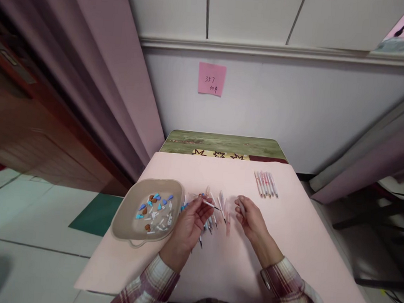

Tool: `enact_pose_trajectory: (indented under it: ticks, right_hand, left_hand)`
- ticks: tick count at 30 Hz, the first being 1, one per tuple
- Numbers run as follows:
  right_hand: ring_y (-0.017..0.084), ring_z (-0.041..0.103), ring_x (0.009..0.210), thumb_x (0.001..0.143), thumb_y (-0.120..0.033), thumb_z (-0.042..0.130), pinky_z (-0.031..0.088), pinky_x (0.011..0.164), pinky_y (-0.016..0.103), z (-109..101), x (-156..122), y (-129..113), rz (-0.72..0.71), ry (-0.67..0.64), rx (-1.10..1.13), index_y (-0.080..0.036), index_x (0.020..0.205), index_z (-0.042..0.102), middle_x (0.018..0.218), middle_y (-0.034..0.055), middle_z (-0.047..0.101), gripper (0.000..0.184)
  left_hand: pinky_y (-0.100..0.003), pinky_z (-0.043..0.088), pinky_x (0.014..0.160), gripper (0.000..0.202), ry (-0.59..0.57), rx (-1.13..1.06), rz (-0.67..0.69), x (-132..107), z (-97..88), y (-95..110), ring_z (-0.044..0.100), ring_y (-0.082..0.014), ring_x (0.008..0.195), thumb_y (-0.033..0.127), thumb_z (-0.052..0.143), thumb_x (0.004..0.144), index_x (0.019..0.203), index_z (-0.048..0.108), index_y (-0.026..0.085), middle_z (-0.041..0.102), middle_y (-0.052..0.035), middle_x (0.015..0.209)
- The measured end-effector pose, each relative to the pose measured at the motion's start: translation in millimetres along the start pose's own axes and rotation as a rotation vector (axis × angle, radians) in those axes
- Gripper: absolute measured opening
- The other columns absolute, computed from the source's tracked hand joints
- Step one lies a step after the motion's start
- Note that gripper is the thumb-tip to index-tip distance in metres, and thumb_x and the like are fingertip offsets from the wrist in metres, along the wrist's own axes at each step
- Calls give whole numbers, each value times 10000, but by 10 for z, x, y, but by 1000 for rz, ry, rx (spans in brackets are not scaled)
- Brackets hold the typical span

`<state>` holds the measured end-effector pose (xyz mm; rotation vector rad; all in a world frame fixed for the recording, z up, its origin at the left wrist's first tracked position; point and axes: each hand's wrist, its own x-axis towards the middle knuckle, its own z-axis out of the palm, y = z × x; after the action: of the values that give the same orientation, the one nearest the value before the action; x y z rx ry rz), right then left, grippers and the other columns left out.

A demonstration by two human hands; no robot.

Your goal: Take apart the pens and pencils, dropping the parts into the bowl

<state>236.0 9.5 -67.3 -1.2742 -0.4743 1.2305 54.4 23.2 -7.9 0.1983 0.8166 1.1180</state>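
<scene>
My left hand (191, 220) is closed in a pinch around a slim white pen refill (212, 205), its dark tip pointing right. To the right, my right hand (250, 216) curls its fingers around a short pale pen part (241, 208), mostly hidden by the fingers. Between and under the hands lie several loose refills (223, 207) and clear pinkish pen barrels (228, 223). A beige basin (119, 219) stands left of my left hand. In it are small blue and brown pieces (150, 204) and short white pieces (163, 222).
Several assembled-looking pens (266, 184) lie in a neat row at the back right of the pink-covered table (306, 253). Behind is a green patterned surface (220, 143) against the wall, which bears a pink note (211, 79). Curtains (124, 70) hang at the left.
</scene>
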Motion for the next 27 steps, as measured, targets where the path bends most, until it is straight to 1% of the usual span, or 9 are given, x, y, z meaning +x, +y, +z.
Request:
enact_pose_trajectory:
  ticks: [2,3,4,6,8,10,12,15,27]
  right_hand:
    - [76,493,432,712,-474,709,296,320,166,-82,-109,66,19,34,-19,-186,836,649,768,42,694,319]
    - [72,463,417,708,-476,713,265,313,169,-113,-167,82,11,28,-43,-180,841,667,738,35,684,328]
    - [74,456,422,704,-466,719,278,325,176,-136,-226,83,-4,10,-70,-170,851,684,707,26,673,332]
    - [87,494,479,699,-414,728,386,411,197,-157,-341,33,-53,-32,-135,-157,894,706,685,13,665,323]
    - [102,553,563,701,-358,727,479,547,230,-151,-446,-65,-116,-66,-198,-167,960,700,766,17,694,322]
    - [113,593,623,712,-340,720,517,629,257,-128,-530,-165,-186,-79,-242,-179,974,676,897,39,713,310]
    - [123,616,641,730,-353,709,535,642,274,-101,-585,-228,-246,-78,-266,-179,950,649,960,61,711,287]
    - [140,647,657,751,-359,699,555,642,287,-71,-617,-243,-302,-50,-269,-179,949,616,943,72,713,280]
    - [167,694,727,804,-363,664,592,691,315,-100,-548,-208,-430,-4,-299,-193,989,590,985,88,716,262]
  left_hand:
    - [-264,585,672,56,10,11,-9,21,4,-82,695,-154,725,130,622,837,834,672,104,727,-92,815]
    - [-269,584,674,50,14,17,-8,32,4,-118,695,-157,728,131,626,834,832,668,105,726,-93,812]
    - [-273,584,676,46,20,24,-4,45,4,-150,695,-159,730,130,626,834,832,666,106,725,-94,808]
    - [-277,583,680,42,30,34,10,71,3,-202,692,-156,721,124,624,835,832,663,106,723,-90,797]
    - [-275,581,682,35,36,36,30,93,7,-237,689,-150,711,118,627,831,833,660,108,719,-80,788]
    - [-274,580,680,18,54,32,51,108,16,-256,686,-147,700,116,640,820,822,657,109,715,-71,775]
    - [-279,579,681,11,73,32,66,115,29,-269,686,-151,699,120,648,814,814,652,109,713,-71,768]
    - [-283,576,685,16,64,42,71,115,49,-295,688,-156,704,126,651,811,808,647,111,713,-72,769]
    - [-300,566,730,59,36,94,66,159,140,-366,697,-173,735,165,674,798,784,648,114,720,-89,773]
